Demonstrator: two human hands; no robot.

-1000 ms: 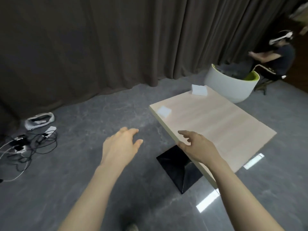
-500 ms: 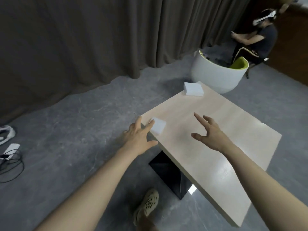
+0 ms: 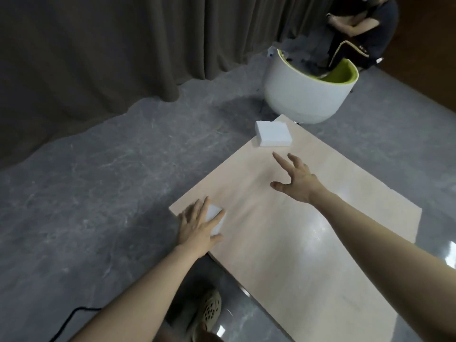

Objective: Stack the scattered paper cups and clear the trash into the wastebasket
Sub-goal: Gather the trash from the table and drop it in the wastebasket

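1. Nearest you, a tan perforated shoe [image 3: 209,311] sits on the grey floor below the table [image 3: 308,255] edge.
2. Your left hand [image 3: 197,227] lies flat, fingers straight, on a small white block [image 3: 217,219] at the table's near corner, not clenched.
3. Your right hand [image 3: 297,180] hovers mid-table, fingers spread, holding nothing.
4. A bigger white block [image 3: 272,133] sits at the far corner.
5. Beyond it, a white tub chair [image 3: 303,99].
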